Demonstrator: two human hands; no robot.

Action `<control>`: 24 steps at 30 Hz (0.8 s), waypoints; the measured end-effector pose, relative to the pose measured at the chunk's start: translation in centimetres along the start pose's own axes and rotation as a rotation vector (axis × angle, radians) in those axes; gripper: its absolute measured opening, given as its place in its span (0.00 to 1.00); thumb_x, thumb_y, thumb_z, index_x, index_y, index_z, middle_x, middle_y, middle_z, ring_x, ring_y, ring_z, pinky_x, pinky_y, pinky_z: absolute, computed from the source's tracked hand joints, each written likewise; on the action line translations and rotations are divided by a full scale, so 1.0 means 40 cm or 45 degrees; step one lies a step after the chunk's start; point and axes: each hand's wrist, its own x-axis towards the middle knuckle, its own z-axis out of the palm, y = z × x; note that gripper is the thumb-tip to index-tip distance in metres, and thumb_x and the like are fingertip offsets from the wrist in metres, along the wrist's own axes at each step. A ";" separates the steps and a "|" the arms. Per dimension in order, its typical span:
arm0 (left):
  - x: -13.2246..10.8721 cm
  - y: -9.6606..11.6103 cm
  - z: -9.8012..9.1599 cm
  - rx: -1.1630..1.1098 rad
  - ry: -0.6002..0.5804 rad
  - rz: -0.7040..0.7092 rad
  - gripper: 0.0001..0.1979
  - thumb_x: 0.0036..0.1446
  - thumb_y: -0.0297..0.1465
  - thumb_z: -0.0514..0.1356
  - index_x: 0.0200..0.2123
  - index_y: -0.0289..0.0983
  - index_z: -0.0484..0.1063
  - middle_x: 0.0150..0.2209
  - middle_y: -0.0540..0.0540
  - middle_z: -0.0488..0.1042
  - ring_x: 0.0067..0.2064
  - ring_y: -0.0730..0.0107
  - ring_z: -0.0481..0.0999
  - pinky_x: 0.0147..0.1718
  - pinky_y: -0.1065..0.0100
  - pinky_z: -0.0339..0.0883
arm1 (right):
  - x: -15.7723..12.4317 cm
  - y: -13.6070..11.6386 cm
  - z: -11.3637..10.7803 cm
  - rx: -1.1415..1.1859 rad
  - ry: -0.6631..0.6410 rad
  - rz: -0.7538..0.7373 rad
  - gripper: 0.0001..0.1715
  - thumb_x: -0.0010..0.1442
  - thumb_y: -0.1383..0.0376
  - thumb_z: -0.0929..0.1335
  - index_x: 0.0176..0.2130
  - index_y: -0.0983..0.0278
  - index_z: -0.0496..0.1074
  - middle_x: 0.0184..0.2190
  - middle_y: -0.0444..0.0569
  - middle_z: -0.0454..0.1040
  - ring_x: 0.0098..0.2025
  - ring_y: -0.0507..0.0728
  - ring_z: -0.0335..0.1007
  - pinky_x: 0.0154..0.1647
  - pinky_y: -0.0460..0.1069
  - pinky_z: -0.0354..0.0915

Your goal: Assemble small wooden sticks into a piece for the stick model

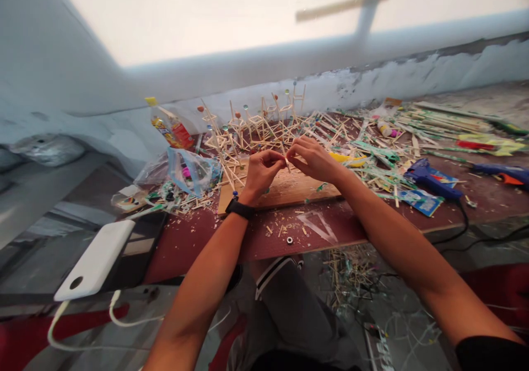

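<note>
Over the wooden board [285,186], my left hand [263,173] and my right hand [312,159] meet fingertip to fingertip. A thin wooden stick [283,147] stands nearly upright between them, and both hands pinch it with thumb and fingers. Part of the stick is covered by my fingertips. Just beyond my hands is a cluster of small wooden stick frames [252,125], some topped with coloured beads or balls. A black watch [239,208] is on my left wrist.
Left of the board lie a plastic bag [193,170] and a bottle [171,125]. A white power bank [95,258] with cables rests at the left edge. Blue glue guns [432,178] and stick scraps lie right. A clear set square [317,227] and metal nut [290,240] lie in front.
</note>
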 end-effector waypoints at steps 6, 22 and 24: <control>-0.004 -0.003 0.000 0.003 0.005 0.022 0.05 0.56 0.31 0.73 0.35 0.36 0.83 0.33 0.45 0.85 0.34 0.69 0.84 0.36 0.66 0.80 | -0.002 0.002 0.007 -0.052 -0.041 -0.028 0.10 0.79 0.66 0.63 0.43 0.59 0.73 0.44 0.53 0.77 0.46 0.61 0.67 0.54 0.58 0.63; -0.006 -0.002 0.011 0.045 0.033 -0.018 0.05 0.55 0.32 0.72 0.33 0.36 0.83 0.31 0.45 0.85 0.32 0.69 0.83 0.34 0.66 0.78 | -0.001 0.007 0.004 -0.030 -0.127 -0.010 0.12 0.79 0.65 0.63 0.44 0.59 0.74 0.45 0.54 0.76 0.47 0.62 0.65 0.54 0.59 0.62; -0.007 -0.003 0.011 0.049 0.024 -0.011 0.05 0.55 0.32 0.72 0.33 0.37 0.83 0.31 0.45 0.85 0.32 0.69 0.83 0.34 0.66 0.78 | -0.002 0.009 0.005 -0.002 -0.141 -0.011 0.12 0.80 0.64 0.62 0.44 0.59 0.74 0.45 0.54 0.76 0.47 0.62 0.65 0.54 0.59 0.62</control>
